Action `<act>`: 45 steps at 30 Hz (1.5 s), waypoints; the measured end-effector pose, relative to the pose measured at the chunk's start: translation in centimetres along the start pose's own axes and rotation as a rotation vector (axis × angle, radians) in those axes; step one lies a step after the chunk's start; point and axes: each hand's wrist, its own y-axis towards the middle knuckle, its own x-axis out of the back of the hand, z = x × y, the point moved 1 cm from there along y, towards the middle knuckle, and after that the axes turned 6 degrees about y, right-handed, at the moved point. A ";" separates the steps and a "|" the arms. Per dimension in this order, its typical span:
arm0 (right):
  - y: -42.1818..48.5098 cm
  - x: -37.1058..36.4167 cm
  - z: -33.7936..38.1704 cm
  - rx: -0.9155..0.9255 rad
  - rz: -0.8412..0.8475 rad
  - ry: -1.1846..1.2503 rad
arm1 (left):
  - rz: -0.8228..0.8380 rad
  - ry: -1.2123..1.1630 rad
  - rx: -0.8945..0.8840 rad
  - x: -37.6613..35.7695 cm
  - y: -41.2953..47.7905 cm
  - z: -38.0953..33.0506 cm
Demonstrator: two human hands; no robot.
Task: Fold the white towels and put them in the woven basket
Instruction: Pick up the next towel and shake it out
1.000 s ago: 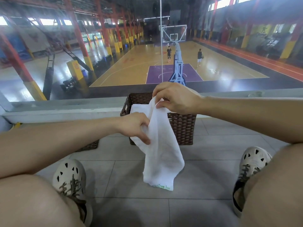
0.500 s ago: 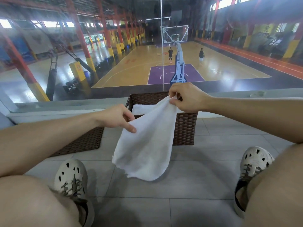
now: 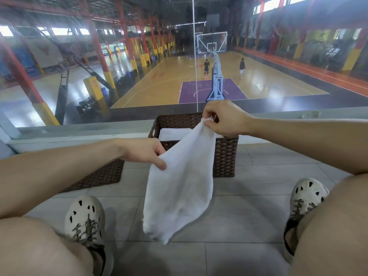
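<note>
**White towel held up in front of the basket**

Both hands are on the white towel [image 3: 179, 192]. The right hand [image 3: 223, 118] pinches its top corner, raised over the near rim of the woven basket [image 3: 225, 156]. The left hand [image 3: 145, 152] sits lower and to the left, thumb and fingers closed on the towel's side edge. The cloth hangs slack between them, tapering to a tip between the two pale perforated shoes [image 3: 85, 218]; whether that tip reaches the grey tiled floor [image 3: 239, 216] I cannot tell.

The hanging towel covers much of the basket's front wall and part of its mouth. Inside, a folded white towel [image 3: 171, 133] shows at the left. The basket stands on the floor against a low ledge [image 3: 79, 132]. To its left a flat woven panel [image 3: 103, 176] lies on the tiles, partly hidden by the left forearm.

Beyond the glass: a basketball court, a blue hoop stand [image 3: 216, 84], and two players [image 3: 206, 68] on the wood.
</note>
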 end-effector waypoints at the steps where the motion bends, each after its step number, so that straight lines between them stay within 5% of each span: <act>1: 0.0 -0.1 0.1 0.008 0.006 0.001 | 0.023 0.056 0.007 0.0 0.1 0.1; 5: 0.1 -0.2 -0.1 0.040 0.055 -0.044 | -0.069 0.254 0.056 0.5 0.3 1.3; 11: -0.4 0.2 -1.4 -0.056 0.044 -0.131 | -0.393 0.177 0.098 1.8 -0.7 3.5; 21: -0.6 -0.9 -1.8 -0.197 0.003 -0.103 | -0.277 0.698 0.053 1.9 -1.1 4.9; 32: -2.1 -0.7 -4.1 -0.374 -0.002 -0.070 | -0.697 0.340 0.093 3.0 -1.9 4.6; 37: -2.6 -1.8 -3.9 -0.115 0.322 -0.195 | -0.921 0.362 -0.046 3.6 -1.4 4.9; 40: -2.6 -2.7 -4.1 -0.082 0.358 -0.183 | -0.814 0.443 -0.107 3.9 -2.0 5.2; 45: -1.7 -2.2 -4.4 -0.209 0.147 -0.104 | -0.440 0.337 0.011 3.1 -2.5 4.8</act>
